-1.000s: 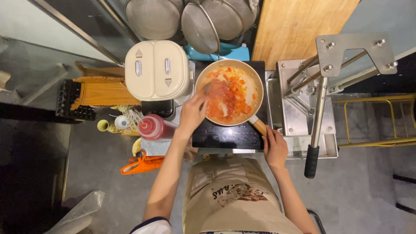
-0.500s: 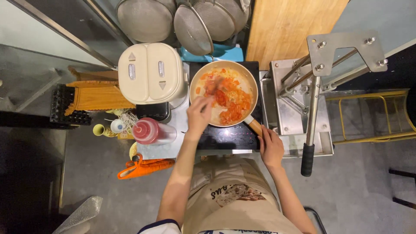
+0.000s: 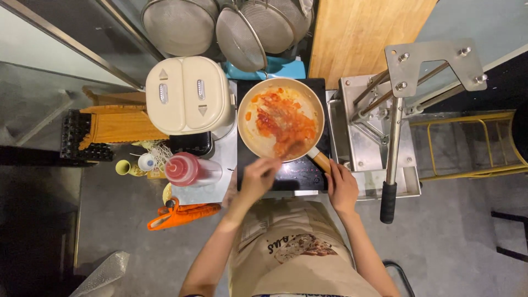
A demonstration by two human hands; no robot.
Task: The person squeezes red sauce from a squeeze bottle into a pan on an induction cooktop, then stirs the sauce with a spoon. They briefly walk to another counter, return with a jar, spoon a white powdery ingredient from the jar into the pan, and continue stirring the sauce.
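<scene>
- Cooker (image 3: 188, 94), cream, left of the pan (image 3: 280, 118); red bottle (image 3: 190, 170) in front of it; steel press (image 3: 393, 126) to the right.
- Pan on the black hob (image 3: 291, 175) holds orange-red sauce (image 3: 283, 118).
- Left hand (image 3: 258, 177) closed on a utensil (image 3: 291, 148) at the pan's near edge.
- Right hand (image 3: 342, 187) wrapped around the pan handle (image 3: 320, 161).

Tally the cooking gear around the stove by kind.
Strainers: 2
Frying pan: 1
Cooktop: 1
Rice cooker: 1
Squeeze bottle: 1
Cutting board: 1
Lever press: 1
Total: 8
</scene>
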